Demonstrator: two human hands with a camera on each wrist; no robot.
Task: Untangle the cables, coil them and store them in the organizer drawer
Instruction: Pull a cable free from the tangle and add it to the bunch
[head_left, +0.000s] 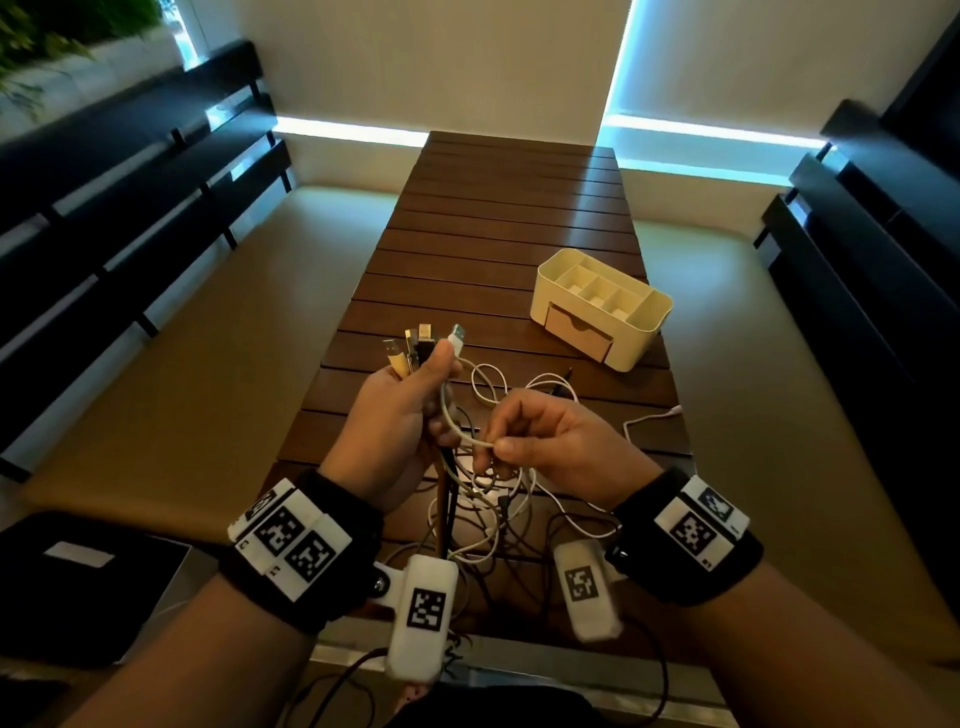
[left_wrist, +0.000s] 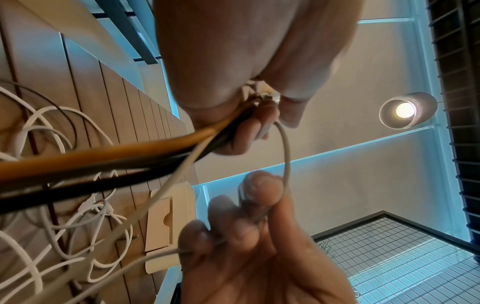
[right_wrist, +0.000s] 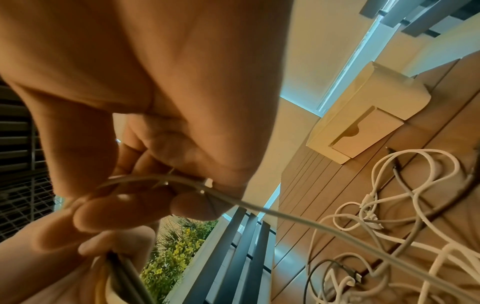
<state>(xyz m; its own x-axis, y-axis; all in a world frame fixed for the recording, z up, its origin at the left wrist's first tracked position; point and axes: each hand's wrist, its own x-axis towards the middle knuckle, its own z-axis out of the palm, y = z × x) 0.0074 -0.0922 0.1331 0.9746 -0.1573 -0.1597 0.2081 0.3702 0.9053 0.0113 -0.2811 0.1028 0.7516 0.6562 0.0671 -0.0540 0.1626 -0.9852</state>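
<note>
My left hand grips a bundle of cables just below their plugs, which stick up above the fist. The bundle holds yellow, black and white strands. A thin white cable loops from that fist to my right hand, which pinches it between thumb and fingers. The remaining tangled cables hang down and lie on the wooden table. The cream organizer stands to the right on the table, its small drawer shut.
A white cable end trails toward the table's right edge. Benches with dark slatted backs run along both sides. A dark flat object lies on the seat at lower left.
</note>
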